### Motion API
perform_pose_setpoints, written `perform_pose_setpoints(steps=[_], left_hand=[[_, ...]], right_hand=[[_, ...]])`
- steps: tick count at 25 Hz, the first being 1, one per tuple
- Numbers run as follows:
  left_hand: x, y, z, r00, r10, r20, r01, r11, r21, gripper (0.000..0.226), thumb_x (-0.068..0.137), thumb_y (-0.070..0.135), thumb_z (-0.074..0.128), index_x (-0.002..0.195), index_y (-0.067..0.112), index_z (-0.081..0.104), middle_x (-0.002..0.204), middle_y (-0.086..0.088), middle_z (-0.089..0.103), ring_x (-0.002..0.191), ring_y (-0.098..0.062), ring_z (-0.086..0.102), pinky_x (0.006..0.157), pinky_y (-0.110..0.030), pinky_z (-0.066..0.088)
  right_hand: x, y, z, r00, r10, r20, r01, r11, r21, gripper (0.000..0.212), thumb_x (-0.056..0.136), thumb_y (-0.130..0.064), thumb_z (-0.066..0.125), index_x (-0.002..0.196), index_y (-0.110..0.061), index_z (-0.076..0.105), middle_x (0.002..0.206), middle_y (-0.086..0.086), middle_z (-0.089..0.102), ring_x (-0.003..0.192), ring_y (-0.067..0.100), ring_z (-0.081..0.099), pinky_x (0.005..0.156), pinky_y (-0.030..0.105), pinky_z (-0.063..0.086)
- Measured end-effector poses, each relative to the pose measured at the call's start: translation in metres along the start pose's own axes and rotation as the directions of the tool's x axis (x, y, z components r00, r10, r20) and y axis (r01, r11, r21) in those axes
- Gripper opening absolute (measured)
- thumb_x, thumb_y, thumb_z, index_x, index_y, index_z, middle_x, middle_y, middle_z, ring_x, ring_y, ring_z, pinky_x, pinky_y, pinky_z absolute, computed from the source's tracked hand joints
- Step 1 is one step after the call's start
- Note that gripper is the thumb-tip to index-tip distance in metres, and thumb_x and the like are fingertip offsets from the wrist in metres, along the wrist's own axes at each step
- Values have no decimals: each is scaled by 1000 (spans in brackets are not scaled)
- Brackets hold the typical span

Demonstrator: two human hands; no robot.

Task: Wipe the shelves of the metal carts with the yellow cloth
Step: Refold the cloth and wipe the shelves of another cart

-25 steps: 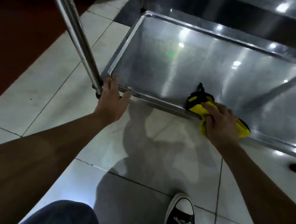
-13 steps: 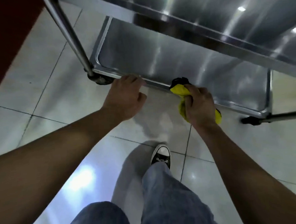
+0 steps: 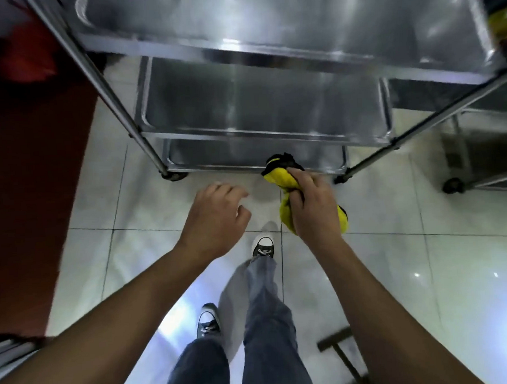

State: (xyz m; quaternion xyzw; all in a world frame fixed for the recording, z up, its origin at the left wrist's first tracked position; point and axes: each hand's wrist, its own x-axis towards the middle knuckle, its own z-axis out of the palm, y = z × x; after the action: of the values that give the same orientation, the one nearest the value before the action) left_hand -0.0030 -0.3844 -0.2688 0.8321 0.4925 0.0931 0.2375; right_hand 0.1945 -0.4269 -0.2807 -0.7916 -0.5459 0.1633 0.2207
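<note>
Our right hand [image 3: 312,209] has its fingers [image 3: 297,186] curled around the bunched yellow cloth [image 3: 282,178], which now hangs off the bottom shelf [image 3: 244,160], just ahead of them. Our left hand [image 3: 215,220] holds nothing, fingers loosely bent, having let go of the cart's rim. We have risen, so the bottom shelf looks finished and the middle shelf [image 3: 271,108] above the fingers probably comes next. A second cart [image 3: 479,156] beyond is cut off, and the top shelf [image 3: 266,18] is blurred.
</note>
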Motion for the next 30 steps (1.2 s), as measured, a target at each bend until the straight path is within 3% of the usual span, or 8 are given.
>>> perform_pose_setpoints(steps=[6, 12, 19, 30], left_hand=[[-36, 136, -102, 990, 144, 13, -143, 989, -34, 30, 97, 24, 52, 121, 13, 67, 121, -7, 68, 112, -27, 58, 100, -43, 44], [-43, 265, -132, 945, 318, 74, -318, 948, -4, 29, 100, 29, 49, 122, 19, 66, 123, 0, 66, 117, -22, 56, 104, -39, 40], [-26, 423, -111, 859, 492, 141, -496, 868, -5, 27, 100, 26, 51, 124, 21, 63, 122, 0, 65, 114, -23, 56, 102, -39, 41], [26, 594, -28, 733, 632, 251, -643, 764, -45, 30, 101, 27, 49, 128, 22, 61, 128, 3, 63, 120, -21, 51, 107, -39, 36]], right_hand=[[-71, -32, -153, 986, 88, -139, -82, 996, 47, 45, 94, -14, 49, 137, -23, 59, 124, 12, 62, 108, 31, 54, 97, 47, 44], [-121, 8, -268, 941, 219, -260, -192, 974, 123, 47, 96, -10, 50, 139, -28, 57, 126, 10, 60, 108, 29, 53, 97, 45, 44], [-168, 104, -379, 835, 359, -416, -319, 933, 164, 41, 101, -17, 46, 140, -28, 55, 128, 6, 60, 109, 22, 53, 97, 42, 45], [-196, 249, -480, 687, 564, -458, -465, 826, 320, 44, 100, -8, 46, 140, -23, 56, 134, 6, 60, 118, 25, 53, 104, 45, 41]])
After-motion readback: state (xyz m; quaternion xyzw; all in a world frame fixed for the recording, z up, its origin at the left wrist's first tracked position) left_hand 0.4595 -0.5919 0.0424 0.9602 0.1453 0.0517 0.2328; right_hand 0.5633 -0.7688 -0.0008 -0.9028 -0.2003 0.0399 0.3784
